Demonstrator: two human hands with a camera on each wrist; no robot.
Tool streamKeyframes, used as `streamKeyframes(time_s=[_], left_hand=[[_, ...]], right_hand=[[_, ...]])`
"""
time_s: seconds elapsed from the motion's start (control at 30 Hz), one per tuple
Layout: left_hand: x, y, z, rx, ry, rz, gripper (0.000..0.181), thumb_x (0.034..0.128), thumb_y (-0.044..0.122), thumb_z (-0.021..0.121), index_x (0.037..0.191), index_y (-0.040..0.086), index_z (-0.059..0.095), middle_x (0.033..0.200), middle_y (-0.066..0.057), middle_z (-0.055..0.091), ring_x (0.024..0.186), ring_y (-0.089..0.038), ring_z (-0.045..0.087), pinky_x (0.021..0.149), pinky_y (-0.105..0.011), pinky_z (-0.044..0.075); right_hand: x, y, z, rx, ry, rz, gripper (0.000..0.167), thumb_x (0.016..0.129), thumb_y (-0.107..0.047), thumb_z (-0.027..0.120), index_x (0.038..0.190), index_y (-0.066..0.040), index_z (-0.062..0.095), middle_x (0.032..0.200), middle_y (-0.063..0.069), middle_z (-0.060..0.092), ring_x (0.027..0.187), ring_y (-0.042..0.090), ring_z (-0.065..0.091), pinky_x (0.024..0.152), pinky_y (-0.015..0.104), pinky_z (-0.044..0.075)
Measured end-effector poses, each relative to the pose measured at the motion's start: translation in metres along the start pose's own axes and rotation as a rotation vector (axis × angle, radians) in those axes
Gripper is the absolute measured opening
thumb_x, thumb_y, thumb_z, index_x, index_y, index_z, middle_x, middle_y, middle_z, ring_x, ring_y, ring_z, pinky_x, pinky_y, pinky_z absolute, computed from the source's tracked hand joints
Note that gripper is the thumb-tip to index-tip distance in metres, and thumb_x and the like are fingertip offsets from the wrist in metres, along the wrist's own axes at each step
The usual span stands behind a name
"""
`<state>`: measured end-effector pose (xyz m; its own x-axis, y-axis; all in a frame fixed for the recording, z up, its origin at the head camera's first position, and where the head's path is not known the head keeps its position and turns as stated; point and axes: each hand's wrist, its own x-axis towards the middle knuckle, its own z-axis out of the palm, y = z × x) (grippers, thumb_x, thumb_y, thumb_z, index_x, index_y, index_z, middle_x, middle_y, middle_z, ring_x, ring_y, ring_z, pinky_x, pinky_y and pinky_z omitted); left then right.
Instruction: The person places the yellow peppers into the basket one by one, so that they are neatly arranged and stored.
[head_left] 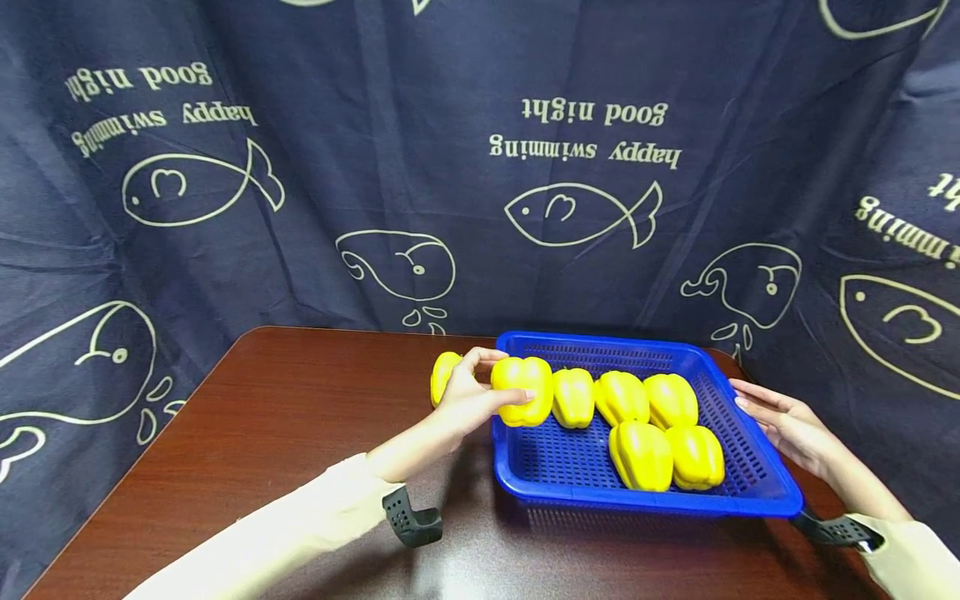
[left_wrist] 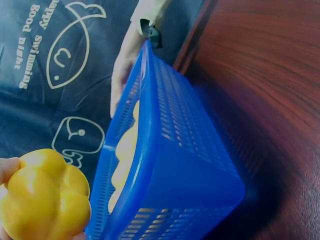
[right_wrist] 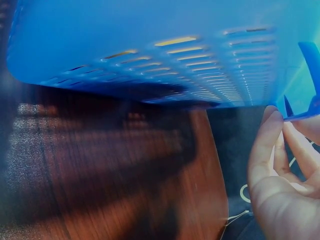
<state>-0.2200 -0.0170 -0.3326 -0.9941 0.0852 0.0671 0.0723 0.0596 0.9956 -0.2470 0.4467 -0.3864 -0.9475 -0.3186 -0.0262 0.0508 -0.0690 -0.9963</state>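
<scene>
My left hand (head_left: 472, 396) holds a yellow bell pepper (head_left: 522, 390) above the left rim of the blue plastic basket (head_left: 555, 495). The same bell pepper (left_wrist: 45, 197) shows its lobed end in the left wrist view, with fingertips at its edges. Several yellow bell peppers (head_left: 641, 456) lie inside the basket, towards its back and right. Behind my left hand, another yellow bell pepper (head_left: 444, 377) is outside the basket, partly hidden. My right hand (head_left: 798, 433) is at the basket's right side, its fairly straight fingers (right_wrist: 263, 142) touching the rim.
The basket stands on a brown wooden table (head_left: 300, 400), over its right half. A dark blue curtain (head_left: 420, 167) printed with fish and whales hangs behind the table. Black wrist straps (head_left: 411, 518) sit over the cream sleeves.
</scene>
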Motion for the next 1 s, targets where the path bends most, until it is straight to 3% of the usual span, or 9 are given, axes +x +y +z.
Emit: streamKeyframes(time_s=[0.33,0.57,1.0], left_hand=[[0.004,-0.005,0.024,0.06,0.027,0.039,0.055,0.0668,0.012,0.083,0.113,0.006,0.055,0.114,-0.015,0.055,0.103,-0.027,0.053,0.076,-0.025,0.048],[0.007,-0.008,0.039,0.131,0.018,0.047,0.054,0.0649,0.019,0.085,0.111,0.009,0.058,0.111,-0.012,0.059,0.101,-0.024,0.055,0.077,-0.028,0.048],[0.006,-0.017,0.062,0.149,0.032,0.028,0.054,0.0598,0.014,0.086,0.105,0.008,0.058,0.104,-0.012,0.061,0.092,-0.02,0.056,0.073,-0.026,0.049]], right_hand=[[-0.001,0.0,-0.001,0.025,-0.021,-0.01,0.041,0.101,-0.002,0.041,0.116,-0.031,0.067,0.109,-0.012,0.071,0.092,0.01,0.07,0.074,0.025,0.058],[-0.002,0.002,-0.002,0.047,-0.029,-0.017,0.043,0.101,0.0,0.04,0.117,-0.03,0.067,0.11,-0.011,0.071,0.093,0.01,0.07,0.075,0.025,0.058],[0.0,0.004,-0.002,0.022,-0.015,-0.036,0.044,0.1,0.0,0.039,0.116,-0.03,0.067,0.11,-0.013,0.07,0.094,0.008,0.07,0.075,0.024,0.057]])
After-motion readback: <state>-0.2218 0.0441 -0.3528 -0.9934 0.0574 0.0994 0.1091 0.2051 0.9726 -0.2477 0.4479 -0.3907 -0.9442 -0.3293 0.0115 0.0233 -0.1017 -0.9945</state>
